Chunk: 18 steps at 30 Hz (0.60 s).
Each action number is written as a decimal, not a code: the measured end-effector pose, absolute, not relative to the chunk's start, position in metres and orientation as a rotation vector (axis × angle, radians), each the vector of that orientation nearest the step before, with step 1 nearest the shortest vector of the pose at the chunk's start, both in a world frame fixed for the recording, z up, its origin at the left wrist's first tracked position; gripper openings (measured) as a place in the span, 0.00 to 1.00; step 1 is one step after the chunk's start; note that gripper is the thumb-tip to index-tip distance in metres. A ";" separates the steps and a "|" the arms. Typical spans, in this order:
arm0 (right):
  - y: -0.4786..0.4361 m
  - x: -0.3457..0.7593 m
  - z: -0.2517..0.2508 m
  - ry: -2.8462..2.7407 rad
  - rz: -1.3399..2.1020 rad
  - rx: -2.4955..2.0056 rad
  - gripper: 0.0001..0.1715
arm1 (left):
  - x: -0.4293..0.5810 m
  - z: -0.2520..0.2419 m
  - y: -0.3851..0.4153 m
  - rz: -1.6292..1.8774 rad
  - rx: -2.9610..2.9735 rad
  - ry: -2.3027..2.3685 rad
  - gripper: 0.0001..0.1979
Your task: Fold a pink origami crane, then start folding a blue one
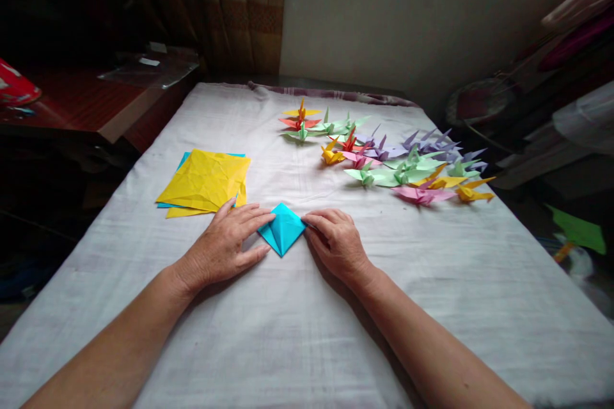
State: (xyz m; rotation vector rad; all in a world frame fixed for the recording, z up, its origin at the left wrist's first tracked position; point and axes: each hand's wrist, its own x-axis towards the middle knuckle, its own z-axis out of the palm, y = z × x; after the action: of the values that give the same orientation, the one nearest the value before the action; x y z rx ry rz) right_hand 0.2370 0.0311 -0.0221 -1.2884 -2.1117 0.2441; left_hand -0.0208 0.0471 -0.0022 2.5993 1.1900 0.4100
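A blue sheet of origami paper (283, 230), folded into a small diamond with creases running to its lower corner, lies flat on the white cloth between my hands. My left hand (230, 239) rests at its left side, fingers stretched out and apart, with fingertips touching the left corner. At the right corner, my right hand (338, 239) has its thumb and fingers pinched on the paper's edge. Just beyond my left hand lies a pile of yellow sheets (206, 179) with blue sheets partly showing beneath.
Several folded paper cranes in green, purple, red, pink and yellow stand at the back right, among them a pink crane (425, 195). A dark red wooden table (71, 99) adjoins at left, bearing a clear plastic bag (153, 67). Behind are a curtain (249, 13) and a wall.
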 end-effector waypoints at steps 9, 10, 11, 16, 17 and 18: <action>0.023 0.231 -0.007 -2.119 0.114 -1.139 0.12 | -0.019 -0.004 0.049 0.518 2.587 1.207 0.20; 0.021 0.228 -0.005 -2.161 0.131 -1.116 0.12 | -0.018 -0.003 0.049 0.530 2.584 1.208 0.19; 0.018 0.226 -0.004 -2.209 0.148 -1.104 0.14 | -0.017 -0.003 0.048 0.541 2.578 1.207 0.19; 0.016 0.221 -0.004 -2.355 0.226 -1.173 0.15 | -0.013 0.001 0.047 0.604 2.541 1.155 0.16; 0.017 0.222 -0.004 -2.359 0.240 -1.180 0.11 | -0.013 0.002 0.048 0.632 2.534 1.145 0.16; 0.018 0.224 -0.004 -2.361 0.253 -1.179 0.08 | -0.013 0.001 0.048 0.665 2.525 1.135 0.15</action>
State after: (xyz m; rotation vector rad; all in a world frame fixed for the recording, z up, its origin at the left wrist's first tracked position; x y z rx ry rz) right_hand 0.2235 0.0181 -0.0038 -1.1786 -2.3605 0.2526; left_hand -0.0132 0.0480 0.0014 2.5253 1.1349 0.6648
